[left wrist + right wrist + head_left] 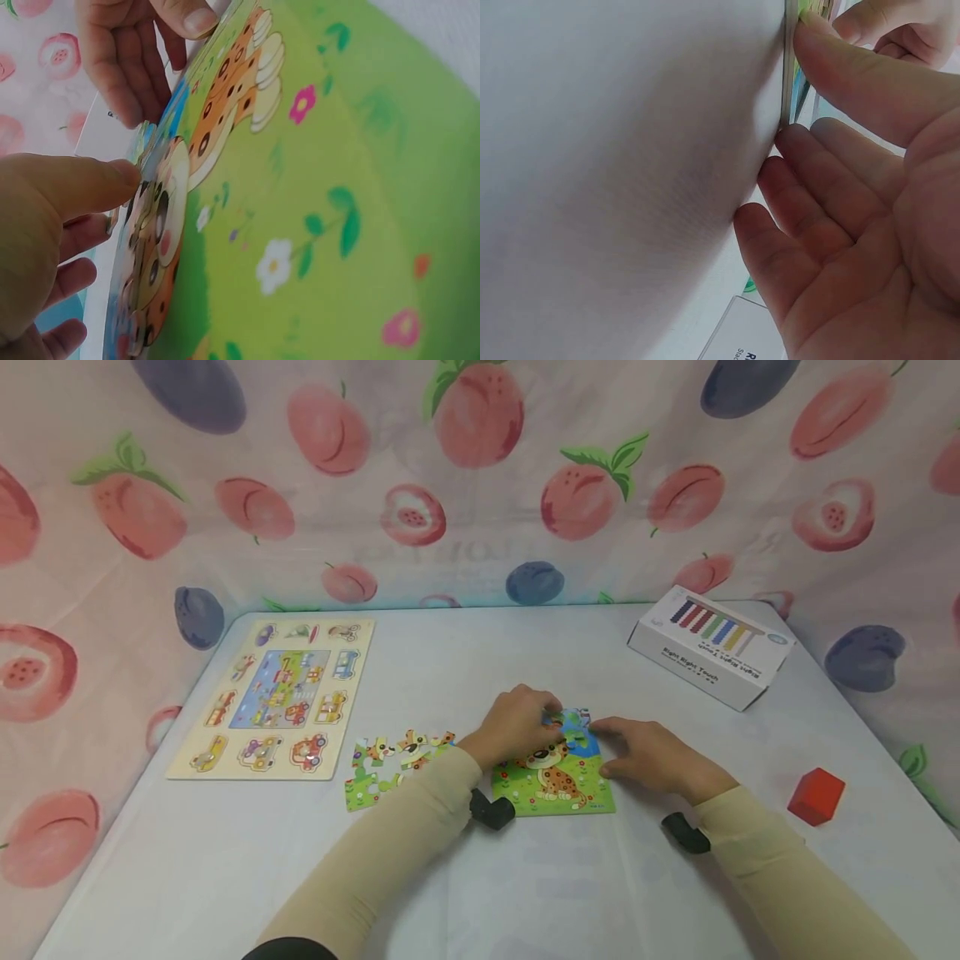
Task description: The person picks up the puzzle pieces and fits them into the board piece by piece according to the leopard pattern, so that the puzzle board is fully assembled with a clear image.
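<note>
In the head view, a jigsaw puzzle with a spotted leopard cub on green grass lies flat mid-table. My left hand is at its upper left, thumb and forefinger pinching a small puzzle piece, mostly hidden by the fingers. The left wrist view has this hand close over the puzzle's face. At the puzzle's right side is my right hand, its fingers extended. In the right wrist view, that hand's thumb touches the board's edge, fingertips resting on the table.
Partly joined puzzle pieces lie left of the leopard puzzle, partly behind my left forearm. Farther left is a wooden picture board with vehicle shapes. A white box stands at the back right, and a red block sits at the right.
</note>
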The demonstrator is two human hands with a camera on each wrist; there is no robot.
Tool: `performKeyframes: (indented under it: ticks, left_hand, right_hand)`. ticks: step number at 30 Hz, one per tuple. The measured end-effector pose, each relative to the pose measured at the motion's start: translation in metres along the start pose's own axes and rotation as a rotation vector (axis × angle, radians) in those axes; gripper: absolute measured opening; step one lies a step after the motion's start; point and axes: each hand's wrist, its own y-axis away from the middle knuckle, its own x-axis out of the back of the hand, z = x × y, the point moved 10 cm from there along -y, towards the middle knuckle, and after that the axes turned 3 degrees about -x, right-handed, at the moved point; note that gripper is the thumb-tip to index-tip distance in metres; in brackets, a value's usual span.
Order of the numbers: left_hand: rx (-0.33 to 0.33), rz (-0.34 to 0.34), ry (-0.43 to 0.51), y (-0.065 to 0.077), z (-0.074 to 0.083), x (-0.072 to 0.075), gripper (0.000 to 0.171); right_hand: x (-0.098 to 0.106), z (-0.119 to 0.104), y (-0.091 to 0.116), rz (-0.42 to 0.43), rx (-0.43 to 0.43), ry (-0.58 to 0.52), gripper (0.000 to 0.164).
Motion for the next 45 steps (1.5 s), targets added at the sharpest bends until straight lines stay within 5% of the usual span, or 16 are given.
performKeyframes:
  ticks: [45]
  left_hand:
    - [-0.034,0.042,-0.014,0.0029,0.0079,-0.0069,0.028]
  right_hand:
    - [-0.0001,0.0002,0.0013,-0.009,-0.014,0.006,0.065]
